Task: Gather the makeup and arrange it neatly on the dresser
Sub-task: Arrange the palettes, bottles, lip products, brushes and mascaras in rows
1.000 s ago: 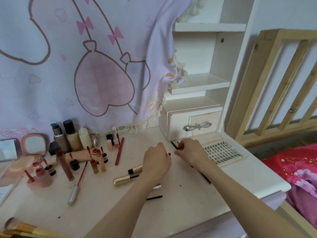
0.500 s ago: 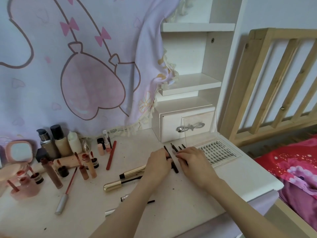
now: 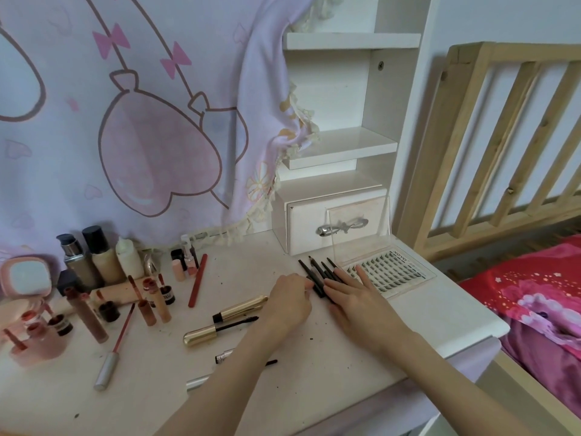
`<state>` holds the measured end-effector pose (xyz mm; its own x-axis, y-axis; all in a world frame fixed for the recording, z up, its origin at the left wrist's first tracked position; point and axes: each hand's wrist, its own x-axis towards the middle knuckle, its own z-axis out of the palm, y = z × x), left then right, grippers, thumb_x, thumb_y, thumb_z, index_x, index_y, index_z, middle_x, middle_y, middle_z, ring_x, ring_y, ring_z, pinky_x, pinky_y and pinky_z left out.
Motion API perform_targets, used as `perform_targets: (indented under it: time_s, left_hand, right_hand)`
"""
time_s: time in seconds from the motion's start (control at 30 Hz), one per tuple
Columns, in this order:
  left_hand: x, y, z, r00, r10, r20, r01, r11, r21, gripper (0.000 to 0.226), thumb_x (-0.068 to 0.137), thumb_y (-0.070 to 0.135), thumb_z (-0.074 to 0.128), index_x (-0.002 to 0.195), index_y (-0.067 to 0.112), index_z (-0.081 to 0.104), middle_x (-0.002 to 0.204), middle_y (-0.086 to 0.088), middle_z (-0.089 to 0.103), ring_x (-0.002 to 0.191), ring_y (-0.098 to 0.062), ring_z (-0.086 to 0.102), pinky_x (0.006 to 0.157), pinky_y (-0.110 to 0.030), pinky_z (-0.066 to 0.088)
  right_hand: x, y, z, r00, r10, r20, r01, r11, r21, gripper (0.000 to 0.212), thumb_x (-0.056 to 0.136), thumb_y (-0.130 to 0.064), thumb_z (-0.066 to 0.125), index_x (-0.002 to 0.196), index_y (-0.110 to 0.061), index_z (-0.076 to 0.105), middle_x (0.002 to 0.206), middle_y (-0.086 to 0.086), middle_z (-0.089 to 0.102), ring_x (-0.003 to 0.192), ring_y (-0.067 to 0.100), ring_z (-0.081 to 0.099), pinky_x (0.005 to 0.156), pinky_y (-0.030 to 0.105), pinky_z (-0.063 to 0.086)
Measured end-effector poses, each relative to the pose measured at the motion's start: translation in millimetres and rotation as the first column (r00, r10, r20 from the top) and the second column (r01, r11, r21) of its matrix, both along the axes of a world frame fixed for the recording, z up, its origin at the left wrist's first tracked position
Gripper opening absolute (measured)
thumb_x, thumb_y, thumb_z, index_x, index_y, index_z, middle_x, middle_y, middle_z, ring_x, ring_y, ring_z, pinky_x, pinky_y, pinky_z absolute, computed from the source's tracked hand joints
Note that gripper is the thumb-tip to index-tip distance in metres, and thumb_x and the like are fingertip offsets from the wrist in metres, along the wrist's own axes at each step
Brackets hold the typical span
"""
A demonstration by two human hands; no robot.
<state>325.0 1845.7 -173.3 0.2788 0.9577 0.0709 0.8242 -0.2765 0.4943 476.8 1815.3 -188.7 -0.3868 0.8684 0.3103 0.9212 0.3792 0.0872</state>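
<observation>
The right hand [image 3: 352, 297] lies flat – fingers straight – on the slim black pencils [image 3: 316, 272], beside the clear lash tray [image 3: 390, 272]. The left hand [image 3: 289, 297], fingers curled, touches their lower ends; whether it grips one I cannot tell.

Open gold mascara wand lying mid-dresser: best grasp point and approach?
Probably grip the gold handle, its thick left end, not the thin black brush pointing right. Come from above, fingers across the barrel: it lies flat on the dresser with bare surface in front. The left hand is nearest; the gold tube lies close behind, so avoid the far side.
</observation>
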Motion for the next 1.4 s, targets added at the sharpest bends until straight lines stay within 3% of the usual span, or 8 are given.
perform_targets:
  time_s: [0.2, 0.33, 0.43, 0.57, 0.8, 0.97, 1.23, 1.4]
  left_hand:
    - [-5, 3, -4, 0.992, -0.075, -0.104, 0.074, 0.997, -0.015, 0.028, 0.092, 0.007, 0.039, 0.106, 0.008, 0.063, 0.110, -0.013, 0.056, 0.109, -0.029, 0.046, 0.094, -0.034, 0.036]
    - [-20, 2, 4, 0.988, -0.086, -0.125, 0.088, 0.996, 0.010, 0.031, 0.096, 0.017, 0.039, 0.122, 0.013, 0.057, 0.124, -0.010, 0.053, 0.117, -0.028, 0.044, 0.100, -0.032, 0.032]
    - [-46, -6, 14, 0.994, -0.060, -0.097, 0.064, 0.997, 0.047, 0.038, 0.098, 0.024, 0.039, 0.135, 0.016, 0.046, 0.137, -0.005, 0.044, 0.126, -0.022, 0.037, 0.105, -0.029, 0.029]
    - [-91, -23, 26, 0.998, 0.040, -0.056, -0.035, 0.994, 0.101, 0.040, 0.100, 0.025, 0.035, 0.139, 0.017, 0.039, 0.144, 0.000, 0.037, 0.132, -0.015, 0.032, 0.106, -0.024, 0.024]
    - [-148, -85, 23, 0.982, 0.123, -0.142, -0.133, 0.989, -0.060, 0.051, 0.100, 0.037, 0.027, 0.147, 0.019, 0.018, 0.154, 0.004, 0.016, 0.140, -0.010, 0.016, 0.111, -0.021, 0.015]
    - [-170, -113, 17, 0.973, 0.134, -0.188, -0.166, 0.972, -0.169, 0.057, 0.100, 0.040, 0.024, 0.148, 0.015, 0.007, 0.156, 0.003, 0.006, 0.142, -0.010, 0.009, 0.112, -0.023, 0.010]
    - [-182, -120, 1, 0.933, 0.073, -0.354, -0.128, 0.983, -0.134, 0.052, 0.102, 0.029, 0.018, 0.148, 0.011, 0.000, 0.157, -0.005, -0.007, 0.144, -0.017, -0.005, 0.114, -0.026, -0.003]
    - [-183, -120, -1, 0.918, 0.064, -0.392, -0.119, 0.986, -0.118, 0.053, 0.102, 0.032, 0.015, 0.148, 0.013, -0.004, 0.156, -0.004, -0.011, 0.144, -0.015, -0.008, 0.111, -0.025, -0.008]
  right_hand:
    - [-1, 3, -3, 1.000, -0.001, -0.023, 0.002, 0.998, 0.056, 0.042, 0.080, -0.030, 0.037, 0.096, -0.018, 0.074, 0.097, -0.007, 0.073, 0.102, 0.019, 0.067, 0.095, 0.043, 0.035]
    - [-7, 5, -1, 0.993, 0.057, -0.105, -0.043, 0.991, 0.125, 0.034, 0.074, -0.024, 0.058, 0.103, -0.015, 0.071, 0.097, -0.004, 0.072, 0.101, 0.021, 0.067, 0.095, 0.041, 0.035]
    - [-17, 11, 4, 0.981, 0.084, -0.177, -0.078, 0.996, 0.040, 0.030, 0.079, -0.018, 0.057, 0.106, -0.011, 0.070, 0.110, 0.006, 0.069, 0.110, 0.029, 0.062, 0.101, 0.045, 0.027]
    - [-45, 22, 21, 0.965, 0.121, -0.232, -0.143, 0.986, -0.082, 0.036, 0.097, -0.021, 0.045, 0.131, -0.013, 0.053, 0.137, 0.005, 0.051, 0.132, 0.022, 0.040, 0.112, 0.028, 0.019]
    - [-130, 47, 34, 0.913, 0.117, -0.390, -0.247, 0.921, -0.302, 0.034, 0.099, -0.020, 0.042, 0.129, -0.016, 0.055, 0.123, 0.011, 0.056, 0.114, 0.025, 0.051, 0.097, 0.027, 0.035]
    - [-181, 60, 29, 0.955, 0.129, -0.268, -0.239, 0.870, -0.431, 0.036, 0.100, -0.028, 0.037, 0.132, -0.024, 0.052, 0.121, 0.013, 0.051, 0.115, 0.028, 0.047, 0.100, 0.034, 0.037]
    - [-215, 66, 28, 0.973, 0.148, -0.176, -0.205, 0.908, -0.365, 0.034, 0.098, -0.035, 0.037, 0.127, -0.030, 0.055, 0.125, 0.010, 0.049, 0.116, 0.030, 0.043, 0.098, 0.046, 0.038]
    - [-222, 62, 26, 0.972, 0.079, -0.222, -0.164, 0.902, -0.399, 0.029, 0.096, -0.030, 0.041, 0.104, -0.012, 0.062, 0.111, 0.012, 0.052, 0.106, 0.030, 0.049, 0.092, 0.043, 0.043]
